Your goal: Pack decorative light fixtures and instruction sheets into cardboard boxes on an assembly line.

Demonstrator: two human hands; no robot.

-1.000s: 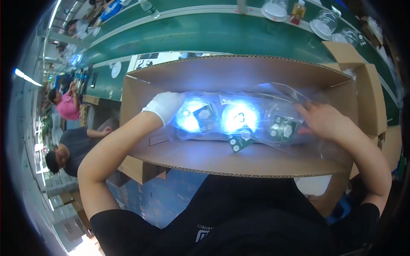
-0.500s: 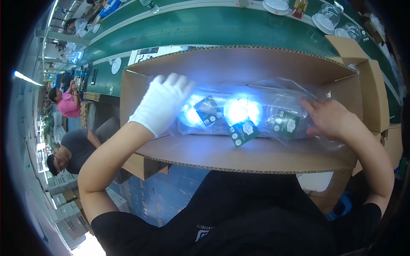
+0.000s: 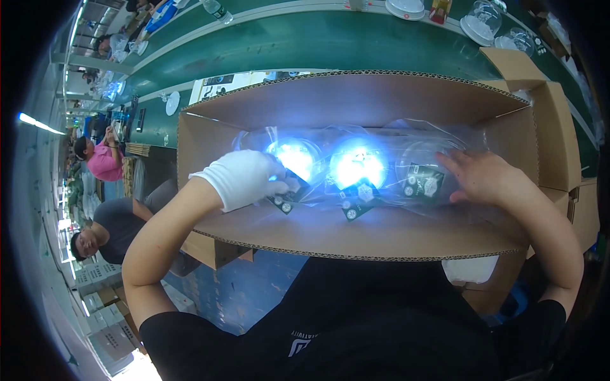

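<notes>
Left hand [image 3: 244, 181] (white glove) lies flat, fingers together, on the left lamp [image 3: 293, 159]; right hand [image 3: 486, 178], bare and spread, presses the film [image 3: 387, 136] beside the right lamp [image 3: 424, 171]. Best kept flat, pressure even. Three bagged lamps sit between the hands, low in the box [image 3: 356, 101].

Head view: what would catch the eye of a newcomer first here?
Two round lamps glowing blue-white inside clear plastic bags, lying in the middle of a long cardboard box. The white-gloved left hand presses on the left lamp; the bare right hand rests on the plastic at the box's right end.
</notes>
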